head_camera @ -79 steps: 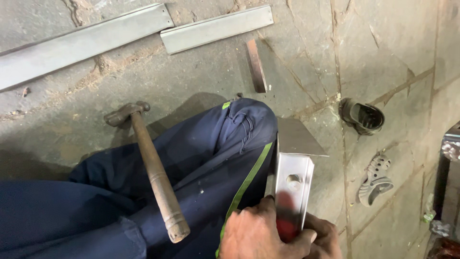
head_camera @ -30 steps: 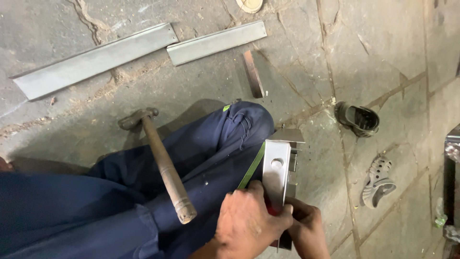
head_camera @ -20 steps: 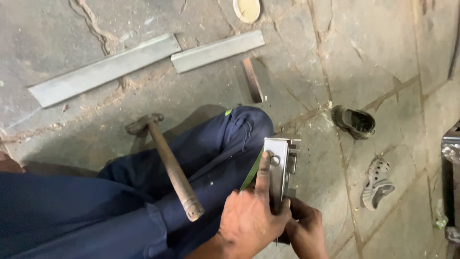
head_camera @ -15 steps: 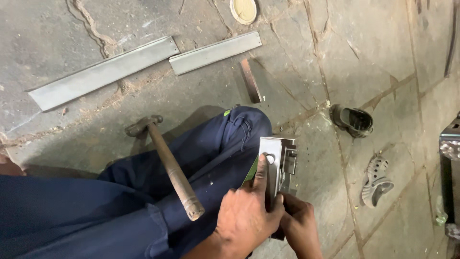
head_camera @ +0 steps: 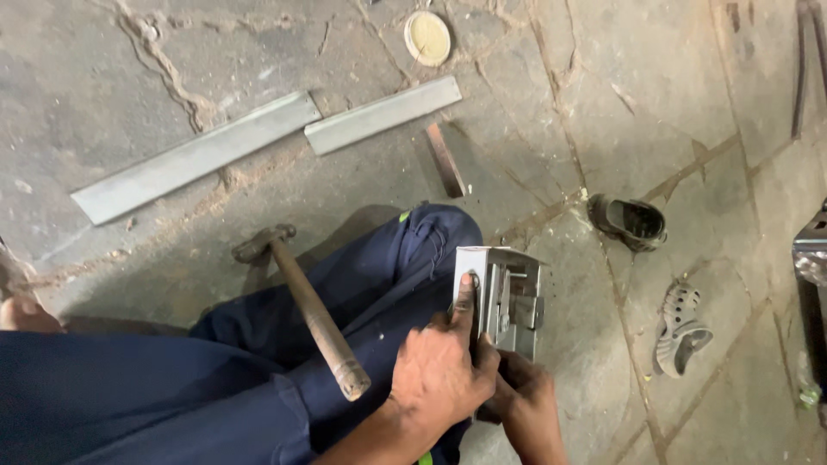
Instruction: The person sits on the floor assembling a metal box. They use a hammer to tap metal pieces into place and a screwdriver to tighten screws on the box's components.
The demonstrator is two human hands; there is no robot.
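A folded sheet-metal bracket stands on edge beside my knee, its open inner side turned toward me. My left hand grips its left wall, with the index finger stretched up along the metal. My right hand holds the bracket's lower end from the right. A hammer with a wooden handle rests across my blue trouser leg, its head on the floor.
On the cracked stone floor lie two long metal strips, a short rusty piece, a round yellowish lid, a dark shoe and a grey sandal. A metal frame stands at the right edge.
The bracket has been turned from its flat face to its open inner side, and stood more upright. Both hands shifted their grip on it. The hammer has stayed on my leg.
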